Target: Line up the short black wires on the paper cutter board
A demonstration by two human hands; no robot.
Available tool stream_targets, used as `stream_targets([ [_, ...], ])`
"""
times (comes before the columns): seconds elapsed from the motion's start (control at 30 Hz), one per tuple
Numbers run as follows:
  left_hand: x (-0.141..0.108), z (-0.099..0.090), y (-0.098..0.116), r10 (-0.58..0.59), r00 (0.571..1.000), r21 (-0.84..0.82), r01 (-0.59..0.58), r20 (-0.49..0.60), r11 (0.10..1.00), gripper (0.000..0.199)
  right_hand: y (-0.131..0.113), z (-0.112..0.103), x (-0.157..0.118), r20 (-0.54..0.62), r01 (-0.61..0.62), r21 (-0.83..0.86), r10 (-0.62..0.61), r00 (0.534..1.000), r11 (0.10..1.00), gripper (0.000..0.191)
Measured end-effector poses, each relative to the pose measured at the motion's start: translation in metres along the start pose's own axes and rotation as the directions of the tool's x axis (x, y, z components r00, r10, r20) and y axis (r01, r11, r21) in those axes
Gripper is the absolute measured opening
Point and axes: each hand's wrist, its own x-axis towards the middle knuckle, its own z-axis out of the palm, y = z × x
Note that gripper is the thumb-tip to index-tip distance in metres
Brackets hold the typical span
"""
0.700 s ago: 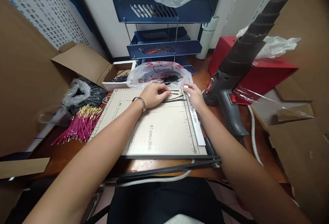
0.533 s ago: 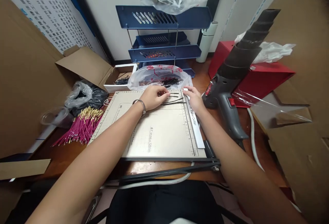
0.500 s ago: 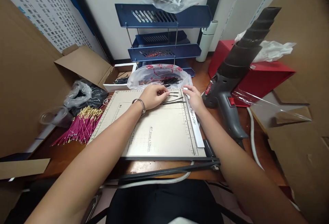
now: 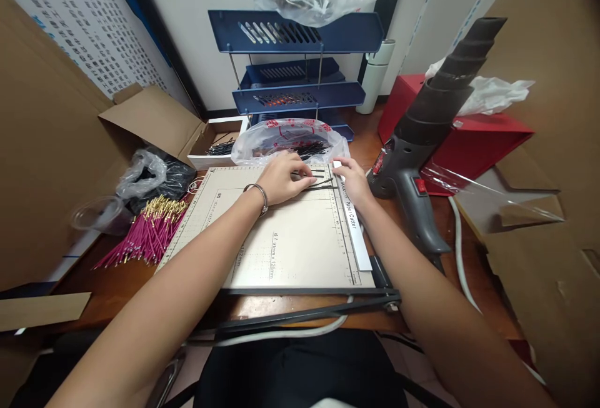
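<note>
My left hand (image 4: 284, 178), with a bracelet at its wrist, bends over the upper part of a cream paper cutter board (image 4: 300, 239). Its thumb and fingers are curled close together beside several short black strips (image 4: 322, 187) lying on the board; whether it grips one is hidden. At the board's right edge, my right hand (image 4: 352, 178) rests over the top of the white strip marked "Paper Cutter" (image 4: 355, 227), fingers spread apart near the ends of the black strips. The black cutter arm (image 4: 304, 315) lies along the board's front edge.
A plastic bag (image 4: 290, 136) with black strips and an open box (image 4: 199, 159) stand behind the board. Pink sticks with gold tips (image 4: 152, 230) lie left. A heat gun (image 4: 412, 170) and red box (image 4: 487, 145) stand right. Blue trays (image 4: 300, 97) rise at the back.
My left hand has shifted slightly to the right along the black strips, its thumb now lower and further right. My right hand has stayed about where it was.
</note>
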Motion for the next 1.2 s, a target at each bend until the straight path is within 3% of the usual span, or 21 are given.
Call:
stream_targets([
  [0.17,0.002,0.002,0.003,0.014,0.999,0.001,-0.014,0.046,1.000,0.017,-0.007,0.004,-0.004,0.005,-0.131,0.116,0.132,0.991,0.985,0.044],
  [0.47,0.000,-0.011,-0.009,-0.007,0.997,0.006,0.006,0.077,1.000,0.015,-0.009,0.005,-0.006,0.031,-0.136,0.159,0.133,0.991,0.978,0.047],
  [1.2,0.003,0.001,0.001,-0.021,0.998,0.047,0.018,0.062,0.999,0.017,-0.006,0.001,-0.007,0.130,-0.156,0.112,0.141,0.981,0.981,0.072],
])
